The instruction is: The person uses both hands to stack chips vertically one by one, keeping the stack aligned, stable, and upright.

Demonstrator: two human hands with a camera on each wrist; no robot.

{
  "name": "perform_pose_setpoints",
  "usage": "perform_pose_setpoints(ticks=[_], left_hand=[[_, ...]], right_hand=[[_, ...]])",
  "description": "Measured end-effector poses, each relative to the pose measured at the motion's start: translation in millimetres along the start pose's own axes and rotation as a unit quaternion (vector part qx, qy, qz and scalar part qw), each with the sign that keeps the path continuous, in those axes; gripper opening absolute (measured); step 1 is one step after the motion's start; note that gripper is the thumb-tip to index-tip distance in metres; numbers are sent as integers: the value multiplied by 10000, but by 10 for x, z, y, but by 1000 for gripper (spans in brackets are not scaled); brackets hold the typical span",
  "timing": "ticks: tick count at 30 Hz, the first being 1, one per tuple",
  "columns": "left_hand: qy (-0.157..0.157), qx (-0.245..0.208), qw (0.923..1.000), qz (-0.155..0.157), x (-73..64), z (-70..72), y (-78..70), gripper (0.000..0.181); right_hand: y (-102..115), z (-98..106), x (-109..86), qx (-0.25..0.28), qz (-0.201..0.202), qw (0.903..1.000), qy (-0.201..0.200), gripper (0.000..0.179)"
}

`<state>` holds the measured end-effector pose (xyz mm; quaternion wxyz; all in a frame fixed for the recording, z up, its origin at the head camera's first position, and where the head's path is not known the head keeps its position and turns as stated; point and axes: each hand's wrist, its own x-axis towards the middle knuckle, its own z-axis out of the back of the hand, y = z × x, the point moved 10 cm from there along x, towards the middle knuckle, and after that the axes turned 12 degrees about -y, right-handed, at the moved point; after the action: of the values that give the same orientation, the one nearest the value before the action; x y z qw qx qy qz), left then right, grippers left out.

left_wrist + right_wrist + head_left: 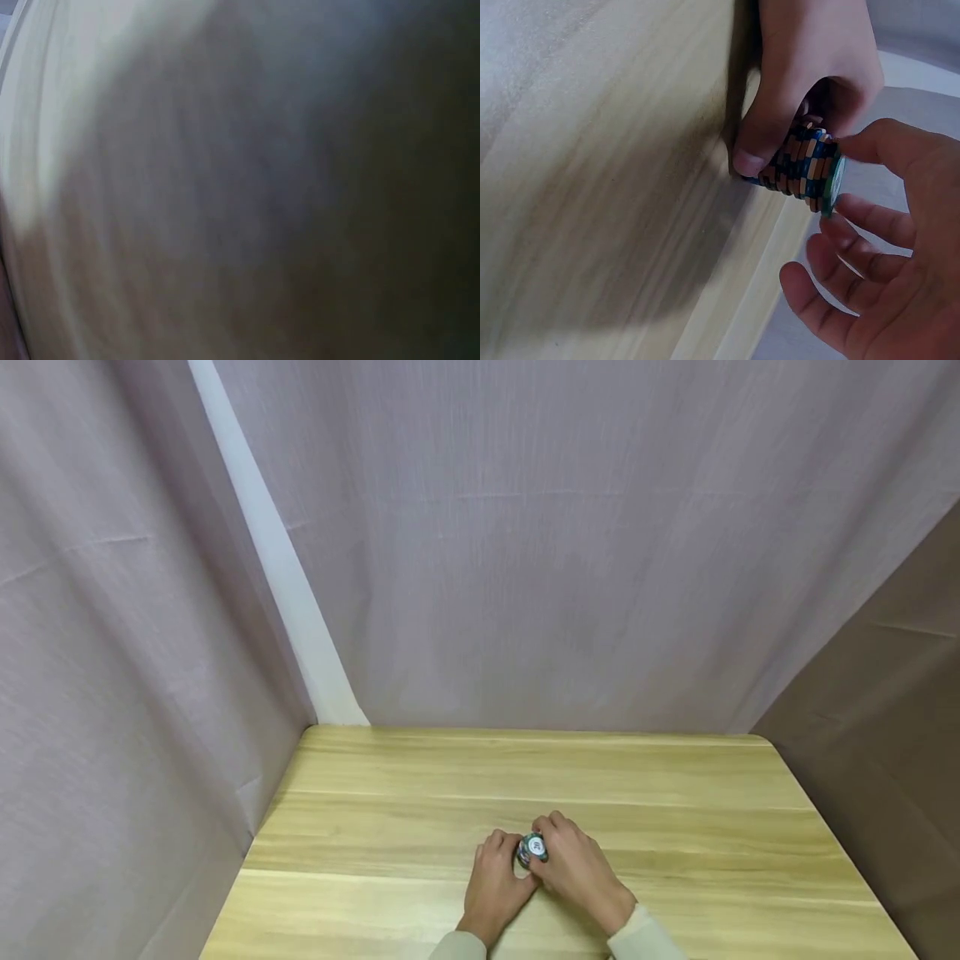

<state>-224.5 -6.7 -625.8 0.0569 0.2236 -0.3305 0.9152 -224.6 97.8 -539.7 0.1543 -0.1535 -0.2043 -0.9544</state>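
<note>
A stack of poker chips (795,169), patterned in blue, orange and cream along its side, stands upright on the wooden table (375,827). Around the stack's lower part, my left hand (495,881) grips with thumb and fingers on opposite sides. At the stack's upper end, my right hand (577,864) pinches the green-edged top chip (835,187) between thumb and forefinger. The other right fingers are spread loosely below it in the right wrist view. A pale printed face of the top chip shows in the head view. The left wrist view holds only a blurred, shadowed surface.
Grey curtains (525,568) hang behind the table and along its left side, with a white strip (285,560) between them. A darker brown curtain (885,718) is at the right. The table's far edge runs along the back curtain.
</note>
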Motion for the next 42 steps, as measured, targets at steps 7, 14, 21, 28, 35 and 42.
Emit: perform_pose_setpoints(ticks=[7, 14, 21, 28, 35, 42], left_hand=[[-96, 70, 9999, -111, 16, 3, -13, 44], [43, -141, 9997, 205, 13, -6, 24, 68], [142, -372, 9978, 521, 22, 0, 56, 79], [-12, -303, 9983, 495, 25, 19, 63, 79], [10, -286, 9984, 485, 37, 1, 65, 78], [180, -327, 9978, 551, 23, -13, 58, 78]], right_hand=[[-25, -42, -12, 396, -288, 9985, 224, 47], [76, -85, 3, 480, -61, 9983, 314, 52], [187, -163, 43, 351, 239, 9978, 508, 43], [216, -272, 84, 313, 218, 9966, 735, 18], [215, -316, 119, 513, 22, 9943, 929, 22], [205, -332, 146, 573, -148, 9928, 1038, 25]])
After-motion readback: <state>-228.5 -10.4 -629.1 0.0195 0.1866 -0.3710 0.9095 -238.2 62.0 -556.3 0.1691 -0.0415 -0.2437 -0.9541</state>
